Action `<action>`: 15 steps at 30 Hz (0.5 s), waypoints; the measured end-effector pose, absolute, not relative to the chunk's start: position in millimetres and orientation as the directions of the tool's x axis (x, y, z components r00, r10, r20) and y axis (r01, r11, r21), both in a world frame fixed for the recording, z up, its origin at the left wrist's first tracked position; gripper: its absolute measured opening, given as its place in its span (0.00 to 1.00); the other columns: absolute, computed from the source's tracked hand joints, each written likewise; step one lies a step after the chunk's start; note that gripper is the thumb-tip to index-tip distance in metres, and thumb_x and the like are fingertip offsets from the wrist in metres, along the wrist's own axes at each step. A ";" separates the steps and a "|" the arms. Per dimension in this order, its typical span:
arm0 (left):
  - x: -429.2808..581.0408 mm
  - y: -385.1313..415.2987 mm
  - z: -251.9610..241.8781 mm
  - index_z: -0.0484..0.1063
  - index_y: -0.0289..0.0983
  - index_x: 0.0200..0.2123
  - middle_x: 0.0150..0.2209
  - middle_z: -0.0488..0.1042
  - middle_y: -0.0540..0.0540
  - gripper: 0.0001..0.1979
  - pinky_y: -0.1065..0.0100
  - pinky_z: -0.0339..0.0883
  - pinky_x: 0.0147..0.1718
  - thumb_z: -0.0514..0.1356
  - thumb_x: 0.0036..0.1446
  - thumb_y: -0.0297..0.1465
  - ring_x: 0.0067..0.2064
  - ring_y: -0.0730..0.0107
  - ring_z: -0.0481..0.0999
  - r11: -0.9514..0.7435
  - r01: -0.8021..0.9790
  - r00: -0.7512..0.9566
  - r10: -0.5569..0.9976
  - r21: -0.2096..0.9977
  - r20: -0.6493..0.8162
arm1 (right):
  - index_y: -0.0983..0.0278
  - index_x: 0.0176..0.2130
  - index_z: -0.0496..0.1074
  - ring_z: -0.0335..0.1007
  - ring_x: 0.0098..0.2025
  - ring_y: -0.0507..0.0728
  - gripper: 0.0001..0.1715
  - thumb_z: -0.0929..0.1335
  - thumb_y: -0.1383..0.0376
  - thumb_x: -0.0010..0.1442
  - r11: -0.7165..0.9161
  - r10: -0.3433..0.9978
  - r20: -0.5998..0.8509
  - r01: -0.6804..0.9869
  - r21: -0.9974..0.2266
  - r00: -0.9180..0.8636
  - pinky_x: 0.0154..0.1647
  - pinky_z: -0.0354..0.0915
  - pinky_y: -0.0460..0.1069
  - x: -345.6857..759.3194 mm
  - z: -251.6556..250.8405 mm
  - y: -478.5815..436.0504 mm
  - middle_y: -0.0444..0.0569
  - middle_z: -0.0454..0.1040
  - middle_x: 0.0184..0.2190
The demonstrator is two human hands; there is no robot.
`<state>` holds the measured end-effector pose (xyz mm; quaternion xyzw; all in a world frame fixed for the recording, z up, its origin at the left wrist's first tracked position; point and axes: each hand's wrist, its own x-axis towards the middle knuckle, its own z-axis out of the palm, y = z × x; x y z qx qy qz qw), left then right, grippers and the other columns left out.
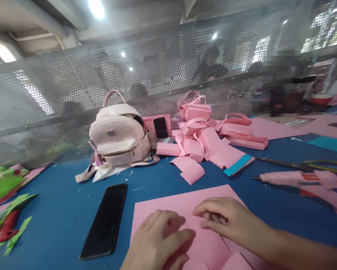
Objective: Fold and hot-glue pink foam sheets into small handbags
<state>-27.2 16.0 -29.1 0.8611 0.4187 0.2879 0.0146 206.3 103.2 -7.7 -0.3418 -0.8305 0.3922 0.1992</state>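
Observation:
A pink sheet of paper lies on the blue table in front of me, with smaller pink pieces on its lower part. Over the sheet's left side is my left hand, its fingers curled but apart, with nothing visible in them. My right hand hovers at the sheet's right side, thumb and fingers apart and nothing seen between them. Both sets of fingertips point toward each other. A black phone lies to the left of my left hand.
Behind stand a pale backpack and a heap of folded pink paper pieces. A pink glue gun and scissors lie right. Green scraps and red-handled scissors lie left. A perforated screen backs the table.

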 end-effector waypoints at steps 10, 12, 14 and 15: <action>-21.8 26.9 -31.7 0.74 0.38 0.50 0.54 0.76 0.48 0.16 0.69 0.67 0.47 0.49 0.70 0.29 0.49 0.70 0.74 -0.735 0.626 0.732 0.439 -0.261 0.521 | 0.62 0.33 0.76 0.70 0.30 0.53 0.05 0.68 0.68 0.60 0.759 0.587 0.270 0.401 -0.514 -0.763 0.28 0.59 0.46 211.6 -16.3 108.6 0.44 0.76 0.27; -21.9 27.7 -34.7 0.75 0.41 0.50 0.54 0.76 0.51 0.15 0.69 0.66 0.47 0.49 0.70 0.31 0.49 0.71 0.74 -0.724 0.639 0.715 0.434 -0.260 0.548 | 0.62 0.32 0.75 0.69 0.30 0.53 0.07 0.67 0.69 0.61 0.784 0.563 0.299 0.385 -0.486 -0.770 0.28 0.58 0.47 212.4 -19.1 109.6 0.44 0.75 0.26; -21.8 28.5 -37.8 0.75 0.43 0.50 0.54 0.76 0.53 0.14 0.68 0.66 0.47 0.50 0.70 0.32 0.48 0.71 0.74 -0.719 0.645 0.708 0.435 -0.260 0.556 | 0.62 0.31 0.73 0.67 0.30 0.53 0.09 0.66 0.69 0.62 0.824 0.528 0.358 0.362 -0.436 -0.770 0.28 0.56 0.48 212.5 -22.3 110.4 0.44 0.74 0.26; -21.7 28.9 -39.3 0.75 0.43 0.50 0.54 0.76 0.53 0.14 0.68 0.65 0.48 0.51 0.70 0.33 0.48 0.71 0.74 -0.715 0.651 0.702 0.438 -0.256 0.562 | 0.62 0.30 0.72 0.66 0.30 0.53 0.11 0.65 0.70 0.63 0.848 0.501 0.396 0.347 -0.400 -0.769 0.28 0.55 0.48 212.3 -23.7 110.9 0.44 0.73 0.26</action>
